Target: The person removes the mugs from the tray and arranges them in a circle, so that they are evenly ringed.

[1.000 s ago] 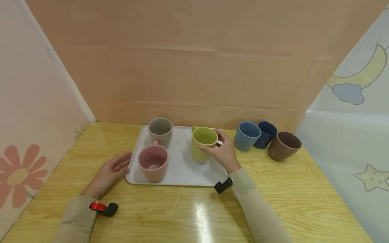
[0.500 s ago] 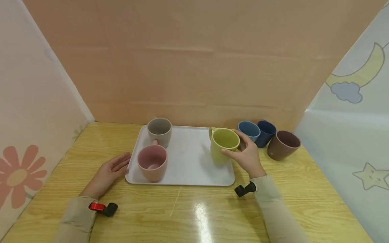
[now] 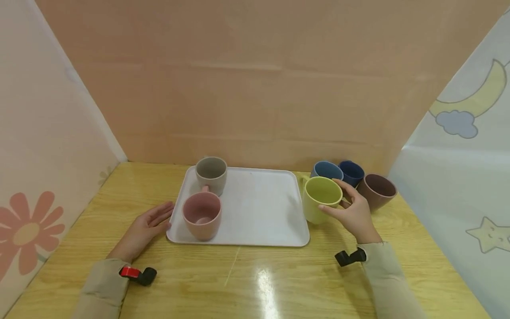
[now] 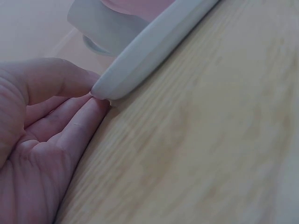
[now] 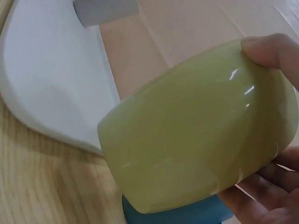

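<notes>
My right hand holds a yellow-green mug by its side near the rim, thumb in front and fingers behind. The mug is upright, just right of the white tray, its handle pointing back left. In the right wrist view the green mug fills the middle, partly covering a blue mug. My left hand rests on the table with fingertips and thumb at the tray's left edge, fingers mostly straight. In the left wrist view the fingertips touch the tray rim.
A pink mug and a grey mug stand on the tray's left side. Behind the held mug are a light blue mug and a dark blue mug. A brown mug leans beside my right hand. A papered wall closes the back.
My right hand has carried the green mug rightward, from above the tray to beyond its right edge, where it now overlaps the light blue mug. My left hand stays at the tray.
</notes>
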### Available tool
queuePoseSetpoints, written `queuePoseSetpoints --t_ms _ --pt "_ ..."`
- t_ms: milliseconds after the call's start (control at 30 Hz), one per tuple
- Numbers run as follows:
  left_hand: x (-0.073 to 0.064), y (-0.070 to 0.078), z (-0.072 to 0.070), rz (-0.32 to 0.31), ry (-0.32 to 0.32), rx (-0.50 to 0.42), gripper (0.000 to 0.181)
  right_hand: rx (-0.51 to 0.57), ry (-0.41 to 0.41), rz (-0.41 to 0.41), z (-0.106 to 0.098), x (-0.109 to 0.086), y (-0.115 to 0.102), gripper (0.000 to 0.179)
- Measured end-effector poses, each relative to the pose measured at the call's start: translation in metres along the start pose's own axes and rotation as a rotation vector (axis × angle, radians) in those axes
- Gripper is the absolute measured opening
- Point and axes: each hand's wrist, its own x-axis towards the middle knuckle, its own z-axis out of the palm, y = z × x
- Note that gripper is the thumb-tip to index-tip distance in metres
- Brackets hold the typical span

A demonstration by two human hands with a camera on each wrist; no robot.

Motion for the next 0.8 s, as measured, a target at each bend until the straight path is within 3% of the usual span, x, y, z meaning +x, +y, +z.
queuePoseSetpoints --t_ms 433,800 --pt "-0.001 0.001 0.0 0.015 -0.002 -0.011 0.068 -0.02 0.016 0.061 -0.006 -0.007 0.024 0.082" --pt "0.001 -0.003 -0.001 0.013 -0.007 -0.001 0.069 0.04 0.044 0.085 -0.001 -0.006 0.036 0.08"
